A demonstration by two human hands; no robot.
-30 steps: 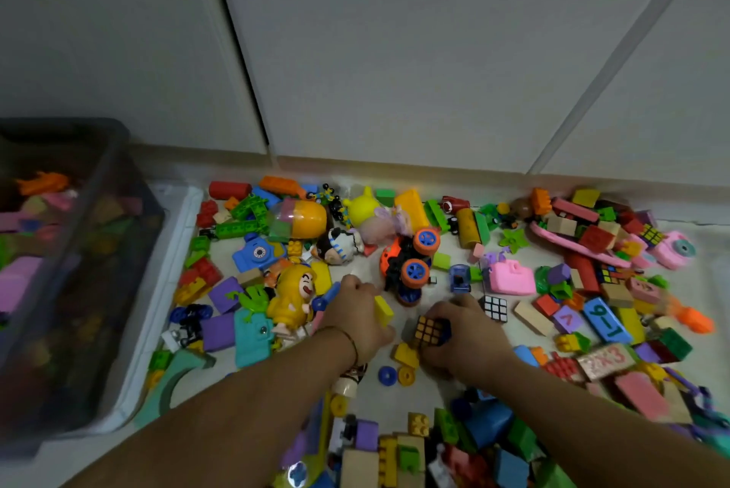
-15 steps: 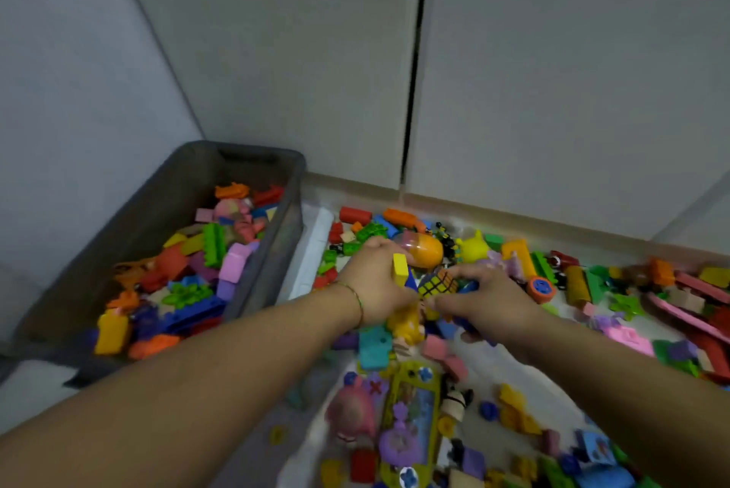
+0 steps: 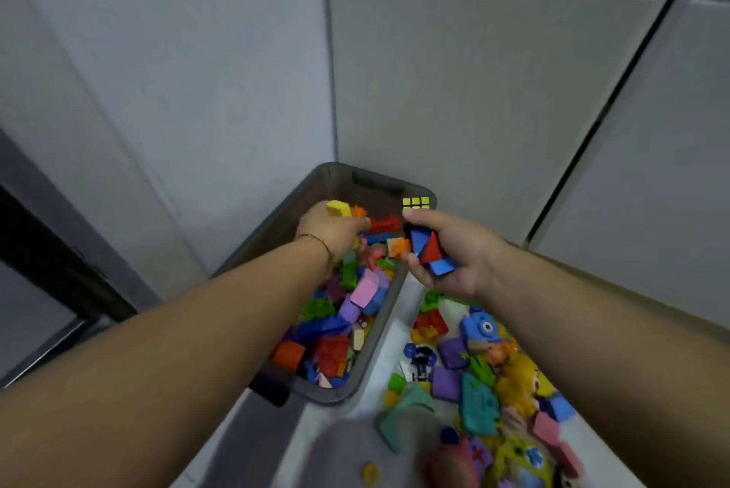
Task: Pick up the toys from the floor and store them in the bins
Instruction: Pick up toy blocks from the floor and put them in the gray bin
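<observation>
A dark grey bin (image 3: 381, 345) stands in the corner, filled with several coloured blocks. My left hand (image 3: 330, 228) is over the bin's far half and grips a yellow block (image 3: 339, 207). My right hand (image 3: 454, 254) hovers at the bin's right rim, holding a small puzzle cube (image 3: 415, 202) at its fingertips and blue and red blocks (image 3: 428, 250) in the palm. More toys lie on the floor to the right of the bin, among them a blue camera toy (image 3: 480, 327) and a yellow doll (image 3: 521, 381).
Grey cabinet panels (image 3: 474, 72) rise behind the bin and a wall (image 3: 158, 72) closes the left side. A teal curved piece (image 3: 403, 412) and purple blocks (image 3: 446, 385) lie near the bin's near right corner. A dark doorframe (image 3: 47, 250) stands at the far left.
Both hands lifted their toys from the floor pile and swung left to the bin. The camera turned left with them, so the bin now sits in the middle.
</observation>
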